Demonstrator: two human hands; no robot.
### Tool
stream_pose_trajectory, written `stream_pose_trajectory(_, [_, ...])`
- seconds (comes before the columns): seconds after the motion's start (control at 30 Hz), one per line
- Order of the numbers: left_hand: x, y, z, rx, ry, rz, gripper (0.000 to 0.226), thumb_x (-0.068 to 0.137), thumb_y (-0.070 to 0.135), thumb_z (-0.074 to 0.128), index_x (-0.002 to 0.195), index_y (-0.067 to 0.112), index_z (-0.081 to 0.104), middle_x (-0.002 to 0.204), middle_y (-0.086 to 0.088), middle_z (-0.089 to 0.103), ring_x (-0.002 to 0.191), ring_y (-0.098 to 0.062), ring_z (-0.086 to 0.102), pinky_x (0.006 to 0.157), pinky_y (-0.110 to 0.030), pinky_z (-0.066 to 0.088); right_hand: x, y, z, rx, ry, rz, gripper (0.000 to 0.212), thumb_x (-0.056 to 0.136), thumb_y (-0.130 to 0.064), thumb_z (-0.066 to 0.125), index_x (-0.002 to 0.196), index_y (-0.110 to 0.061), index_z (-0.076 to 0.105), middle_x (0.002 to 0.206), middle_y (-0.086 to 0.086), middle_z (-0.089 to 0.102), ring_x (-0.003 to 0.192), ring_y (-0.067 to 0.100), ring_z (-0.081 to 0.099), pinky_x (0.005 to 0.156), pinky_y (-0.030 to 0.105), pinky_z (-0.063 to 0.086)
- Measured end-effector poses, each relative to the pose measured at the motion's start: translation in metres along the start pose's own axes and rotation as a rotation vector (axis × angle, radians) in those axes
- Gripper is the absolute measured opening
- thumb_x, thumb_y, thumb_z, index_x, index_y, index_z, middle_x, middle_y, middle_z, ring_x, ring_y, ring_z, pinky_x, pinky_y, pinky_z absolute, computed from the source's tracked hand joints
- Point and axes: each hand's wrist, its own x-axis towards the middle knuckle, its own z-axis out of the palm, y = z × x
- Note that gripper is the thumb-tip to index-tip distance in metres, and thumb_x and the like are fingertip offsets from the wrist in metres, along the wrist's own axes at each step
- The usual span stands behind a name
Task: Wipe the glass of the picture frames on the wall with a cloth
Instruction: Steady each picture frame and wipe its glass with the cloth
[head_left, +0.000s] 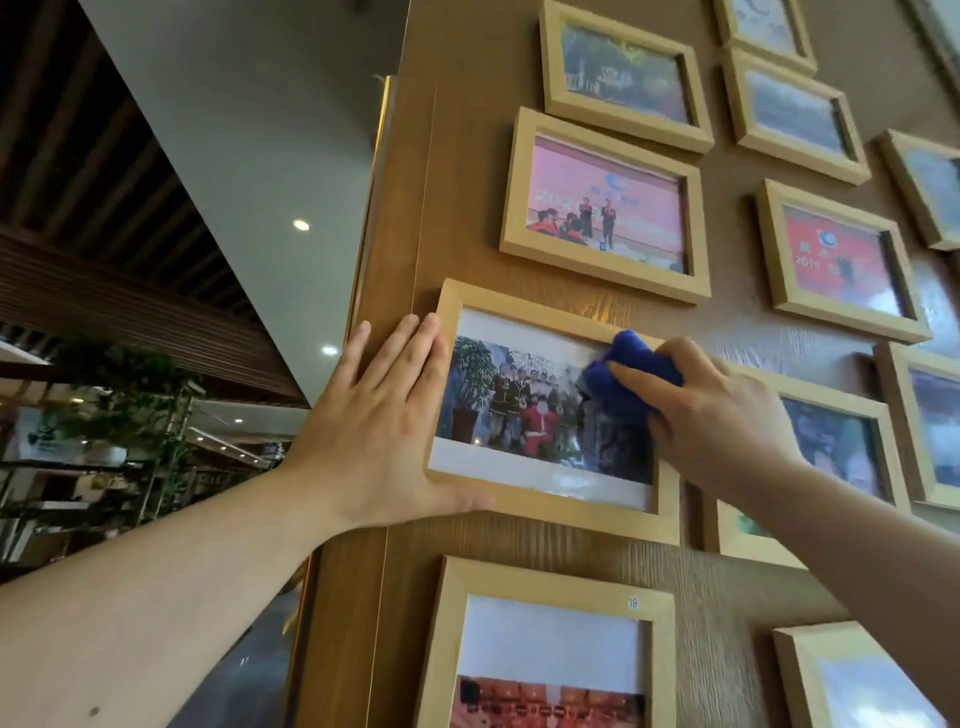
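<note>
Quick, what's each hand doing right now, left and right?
Left hand: open, flat against the left edge of the picture frame, holding nothing.
Right hand: closed on the blue cloth, pressing it to the glass.

Cloth (631, 376): deep blue, plain. Frames: pale yellow-tan wood throughout. Wall (467, 156): mid-brown with wood grain. Frame being wiped (545, 514): white mat bands above and below a multicoloured group photo. Frame above (605, 208): pink photo. Frame at right (839, 260): red photo.
</note>
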Motion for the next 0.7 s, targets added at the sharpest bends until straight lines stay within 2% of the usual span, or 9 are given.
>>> stream_pose_trajectory(0.1, [0.000, 0.001, 0.000, 0.017, 0.005, 0.006, 0.136, 0.059, 0.101, 0.018, 0.152, 0.003, 0.004, 0.162, -0.013, -0.001, 0.150, -0.025, -0.004, 0.121, -0.054, 0.003, 0.016, -0.024, -0.006, 0.032, 0.009, -0.022, 0.052, 0.080, -0.023, 0.064, 0.130, -0.025, 0.050, 0.108, 0.014, 0.052, 0.079, 0.034, 0.056, 0.051, 0.039, 0.049])
stream_pose_trajectory(0.27, [-0.001, 0.001, 0.002, 0.043, 0.031, 0.027, 0.131, 0.063, 0.098, 0.020, 0.150, 0.001, 0.012, 0.161, -0.017, 0.010, 0.149, -0.028, 0.007, 0.120, -0.056, 0.011, 0.040, -0.084, -0.011, 0.072, 0.057, -0.242, 0.058, 0.083, -0.026, 0.063, 0.136, -0.028, 0.041, 0.111, 0.012, 0.049, 0.087, 0.031, 0.053, 0.058, 0.042, 0.050])
stream_pose_trajectory(0.4, [-0.001, 0.001, 0.002, 0.035, 0.028, 0.023, 0.131, 0.062, 0.099, 0.019, 0.150, 0.002, 0.007, 0.162, -0.015, 0.006, 0.150, -0.027, 0.003, 0.120, -0.055, 0.008, 0.024, -0.046, -0.010, 0.017, 0.002, -0.288, 0.060, 0.076, -0.023, 0.070, 0.131, -0.029, 0.048, 0.103, 0.012, 0.053, 0.080, 0.030, 0.055, 0.053, 0.036, 0.047])
stream_pose_trajectory(0.53, [-0.001, 0.000, 0.002, 0.016, 0.016, 0.013, 0.134, 0.060, 0.100, 0.017, 0.151, 0.003, 0.004, 0.162, -0.014, 0.000, 0.150, -0.026, -0.003, 0.121, -0.054, 0.002, -0.004, -0.001, -0.008, -0.054, -0.054, -0.264, 0.056, 0.077, -0.023, 0.067, 0.130, -0.026, 0.047, 0.104, 0.012, 0.055, 0.076, 0.029, 0.057, 0.050, 0.039, 0.050])
stream_pose_trajectory(0.63, [-0.001, -0.001, 0.003, 0.015, 0.033, 0.013, 0.134, 0.060, 0.100, 0.017, 0.152, 0.002, 0.004, 0.162, -0.014, 0.000, 0.150, -0.027, -0.003, 0.121, -0.054, 0.003, 0.008, -0.016, -0.012, -0.038, -0.027, -0.298, 0.060, 0.075, -0.022, 0.070, 0.129, -0.026, 0.044, 0.101, 0.012, 0.055, 0.076, 0.029, 0.057, 0.050, 0.034, 0.046])
stream_pose_trajectory(0.7, [-0.001, -0.001, 0.004, 0.019, 0.048, 0.027, 0.133, 0.062, 0.099, 0.017, 0.151, 0.001, 0.008, 0.162, -0.016, 0.006, 0.150, -0.029, 0.003, 0.120, -0.056, 0.008, 0.021, -0.044, -0.012, 0.000, 0.030, -0.396, 0.060, 0.077, -0.021, 0.070, 0.131, -0.025, 0.045, 0.103, 0.013, 0.055, 0.079, 0.028, 0.056, 0.053, 0.035, 0.048])
